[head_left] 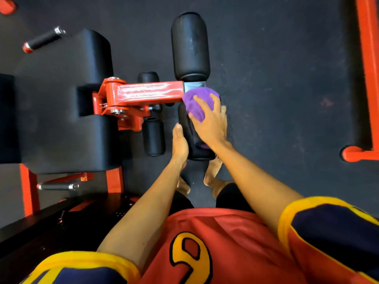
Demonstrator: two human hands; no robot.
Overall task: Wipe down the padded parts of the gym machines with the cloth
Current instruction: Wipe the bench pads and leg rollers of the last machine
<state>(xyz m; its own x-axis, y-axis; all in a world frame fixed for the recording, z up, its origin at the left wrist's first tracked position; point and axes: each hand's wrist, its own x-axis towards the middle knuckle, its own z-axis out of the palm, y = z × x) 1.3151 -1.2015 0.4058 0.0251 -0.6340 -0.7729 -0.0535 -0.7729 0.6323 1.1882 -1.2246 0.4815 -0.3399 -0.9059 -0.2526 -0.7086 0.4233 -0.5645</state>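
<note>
seemingly, the purple cloth [196, 103] was bunched in the right hand's [209, 124] grip atop the roller pad [187, 128], steadied by the flat left hand [180, 142]; the underside could be missed should it spin.

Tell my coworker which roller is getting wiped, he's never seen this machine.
Find the red steel arm sticking out from the black seat pads; two fat black rollers sit at its outer end. It's the near roller, the one under the purple cloth that the right hand holds. The far roller is bare, and the inner rollers are much slimmer.
</note>
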